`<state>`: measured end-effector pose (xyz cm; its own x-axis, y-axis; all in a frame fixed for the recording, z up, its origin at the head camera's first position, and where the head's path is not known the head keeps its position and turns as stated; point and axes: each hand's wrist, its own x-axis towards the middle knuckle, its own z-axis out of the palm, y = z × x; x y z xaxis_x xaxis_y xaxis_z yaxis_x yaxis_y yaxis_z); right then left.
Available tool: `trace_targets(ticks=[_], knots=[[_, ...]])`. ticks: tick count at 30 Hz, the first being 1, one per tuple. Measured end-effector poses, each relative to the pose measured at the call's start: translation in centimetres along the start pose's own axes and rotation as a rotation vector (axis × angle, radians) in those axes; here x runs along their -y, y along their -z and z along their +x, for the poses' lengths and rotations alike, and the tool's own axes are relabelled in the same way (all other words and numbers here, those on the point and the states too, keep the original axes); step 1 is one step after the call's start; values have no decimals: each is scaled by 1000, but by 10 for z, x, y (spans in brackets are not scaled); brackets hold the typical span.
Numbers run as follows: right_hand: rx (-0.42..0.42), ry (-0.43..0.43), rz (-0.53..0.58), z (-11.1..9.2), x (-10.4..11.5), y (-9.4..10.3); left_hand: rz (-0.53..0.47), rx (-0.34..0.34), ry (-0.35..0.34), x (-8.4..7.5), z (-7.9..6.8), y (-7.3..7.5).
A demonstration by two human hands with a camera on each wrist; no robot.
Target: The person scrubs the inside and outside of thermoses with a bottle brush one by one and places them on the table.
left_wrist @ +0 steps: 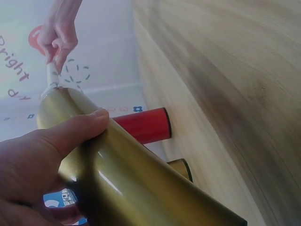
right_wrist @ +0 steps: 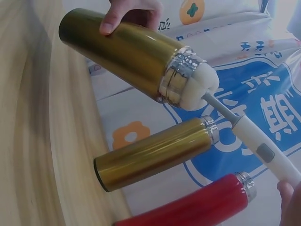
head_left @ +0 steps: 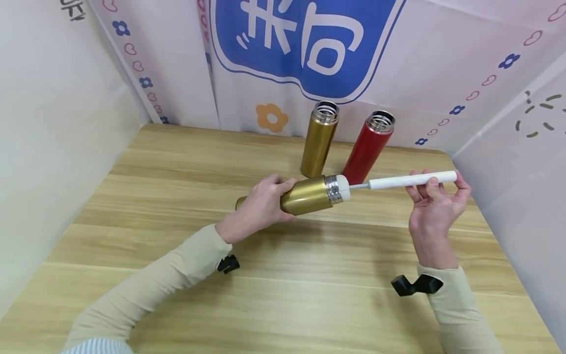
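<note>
My left hand (head_left: pixel 263 204) grips a gold thermos bottle (head_left: pixel 308 196) round its body, holding it tilted above the table with its steel mouth toward the right. In my right hand (head_left: pixel 434 209), fingers and thumb pinch the white handle of a sponge bottle brush (head_left: pixel 398 181). Its thick white sponge head (right_wrist: pixel 201 87) sits at the bottle's mouth, part inside the rim and part bulging out. A thin grey rod joins sponge and handle. Seen from the left wrist, the left thumb (left_wrist: pixel 89 125) lies across the gold body.
Behind the held bottle, a second gold bottle (head_left: pixel 319 142) and a red bottle (head_left: pixel 368 147) stand uncapped on the wooden table (head_left: pixel 177 167). A printed cloth (head_left: pixel 247 113) hangs along the table's back edge, and pale side walls (head_left: pixel 66 123) flank it.
</note>
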<state>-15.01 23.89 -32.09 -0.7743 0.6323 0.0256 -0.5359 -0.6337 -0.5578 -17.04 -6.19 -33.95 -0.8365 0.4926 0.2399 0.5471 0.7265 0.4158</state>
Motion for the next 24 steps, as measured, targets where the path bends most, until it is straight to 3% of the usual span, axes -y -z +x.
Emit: trace_targets(ticks=[15, 21, 24], knots=[[6, 15, 6, -15, -20, -5, -6, -17, 23, -6, 3, 1], [74, -46, -38, -34, -41, -12, 32, -6, -66, -21, 9, -3], [101, -51, -64, -40, -50, -15, 33, -16, -52, -23, 11, -6]])
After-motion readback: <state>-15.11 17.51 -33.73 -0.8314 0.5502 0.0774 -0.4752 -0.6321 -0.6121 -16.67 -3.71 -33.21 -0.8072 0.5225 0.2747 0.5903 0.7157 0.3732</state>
